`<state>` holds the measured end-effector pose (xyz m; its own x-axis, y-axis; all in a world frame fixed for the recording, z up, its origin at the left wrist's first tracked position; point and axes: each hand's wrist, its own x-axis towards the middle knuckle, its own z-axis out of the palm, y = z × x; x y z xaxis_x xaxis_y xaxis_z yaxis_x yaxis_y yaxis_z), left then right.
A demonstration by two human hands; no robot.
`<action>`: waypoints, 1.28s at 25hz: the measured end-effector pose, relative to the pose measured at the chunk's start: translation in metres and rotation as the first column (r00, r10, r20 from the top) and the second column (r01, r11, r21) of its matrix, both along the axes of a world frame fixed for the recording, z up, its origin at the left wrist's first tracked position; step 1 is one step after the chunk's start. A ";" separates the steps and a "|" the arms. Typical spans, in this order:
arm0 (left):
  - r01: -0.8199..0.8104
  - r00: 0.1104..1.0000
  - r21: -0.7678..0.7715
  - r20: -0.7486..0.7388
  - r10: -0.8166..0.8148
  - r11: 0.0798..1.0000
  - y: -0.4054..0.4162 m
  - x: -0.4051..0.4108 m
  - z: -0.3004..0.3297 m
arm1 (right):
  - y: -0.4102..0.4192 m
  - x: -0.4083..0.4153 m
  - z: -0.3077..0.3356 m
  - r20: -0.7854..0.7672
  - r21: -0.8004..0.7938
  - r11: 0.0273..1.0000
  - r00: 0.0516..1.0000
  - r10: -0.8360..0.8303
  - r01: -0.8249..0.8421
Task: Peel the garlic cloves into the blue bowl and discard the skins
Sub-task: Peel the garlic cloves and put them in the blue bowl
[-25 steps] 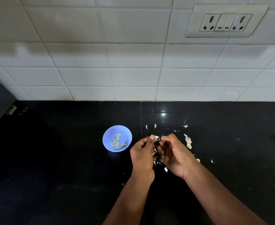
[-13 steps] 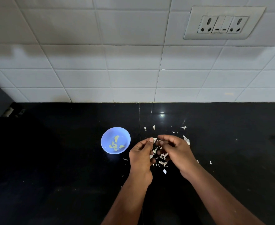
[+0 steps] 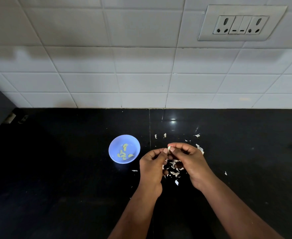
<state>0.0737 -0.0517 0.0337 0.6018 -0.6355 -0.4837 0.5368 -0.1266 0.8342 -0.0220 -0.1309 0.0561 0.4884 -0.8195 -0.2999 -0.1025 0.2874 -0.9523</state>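
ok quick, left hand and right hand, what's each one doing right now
Left hand: fingers curled, pinching the garlic clove.
Right hand: fingers curled, pinching the same garlic clove from the other side.

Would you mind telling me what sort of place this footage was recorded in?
Most likely a home kitchen: a glossy black stone countertop runs along a white tiled wall with a white double socket panel, and a small round blue plastic bowl holds peeled garlic cloves beside scattered papery skins.
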 end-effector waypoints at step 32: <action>-0.024 0.988 0.031 0.152 0.019 0.999 0.004 -0.001 0.005 | 0.008 -0.005 0.001 -0.201 -0.241 0.970 0.979 -0.029 -0.021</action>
